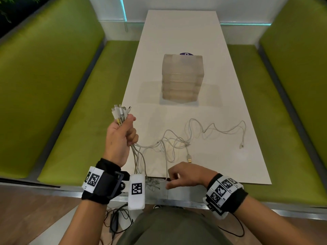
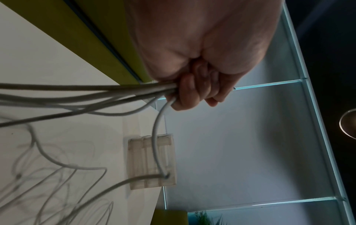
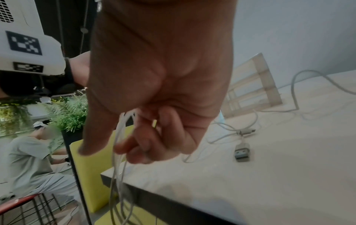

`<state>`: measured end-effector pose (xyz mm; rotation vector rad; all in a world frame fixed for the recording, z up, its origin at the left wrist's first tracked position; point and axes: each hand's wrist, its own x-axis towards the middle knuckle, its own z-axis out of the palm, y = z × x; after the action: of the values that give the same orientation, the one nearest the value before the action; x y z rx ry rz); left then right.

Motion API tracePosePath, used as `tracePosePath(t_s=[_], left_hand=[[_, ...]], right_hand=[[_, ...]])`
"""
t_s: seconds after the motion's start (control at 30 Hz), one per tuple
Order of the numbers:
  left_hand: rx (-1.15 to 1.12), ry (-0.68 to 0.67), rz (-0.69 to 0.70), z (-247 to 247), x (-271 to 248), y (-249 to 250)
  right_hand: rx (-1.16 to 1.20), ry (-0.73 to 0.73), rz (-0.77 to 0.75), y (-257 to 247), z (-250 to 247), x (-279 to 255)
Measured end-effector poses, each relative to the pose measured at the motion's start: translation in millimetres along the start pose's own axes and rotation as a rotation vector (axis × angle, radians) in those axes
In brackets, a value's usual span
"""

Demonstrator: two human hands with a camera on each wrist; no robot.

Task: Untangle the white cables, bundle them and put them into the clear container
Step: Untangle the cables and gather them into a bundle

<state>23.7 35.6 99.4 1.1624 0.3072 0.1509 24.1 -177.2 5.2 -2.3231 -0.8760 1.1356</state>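
Left hand (image 1: 120,137) fists cables (image 1: 178,140) plug-ends up, frame centre-left; right hand (image 1: 184,175) pinches strands at table (image 1: 177,32) edge, lower centre. Container (image 1: 182,76) mid-frame.

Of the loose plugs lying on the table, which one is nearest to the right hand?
The wide, flat USB plug, just beyond the right hand. The small plug lies much farther off toward the table's right edge.

White cables (image 1: 178,138) smooth matt plastic (metal plug tips); clear container (image 1: 182,78) frosted plastic; table (image 1: 238,161) matt.
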Motion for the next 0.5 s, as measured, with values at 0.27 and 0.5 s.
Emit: tracePosePath(t_s=[0.27, 0.5], left_hand=[[0.031, -0.005, -0.014, -2.3, 0.5, -1.9], [0.051, -0.009, -0.018, -0.5, 0.3, -4.2]], right_hand=[[-0.173, 0.387, 0.195, 51.3, -28.9, -2.1], [-0.041, 0.568, 0.141, 75.2, -28.6, 0.9]])
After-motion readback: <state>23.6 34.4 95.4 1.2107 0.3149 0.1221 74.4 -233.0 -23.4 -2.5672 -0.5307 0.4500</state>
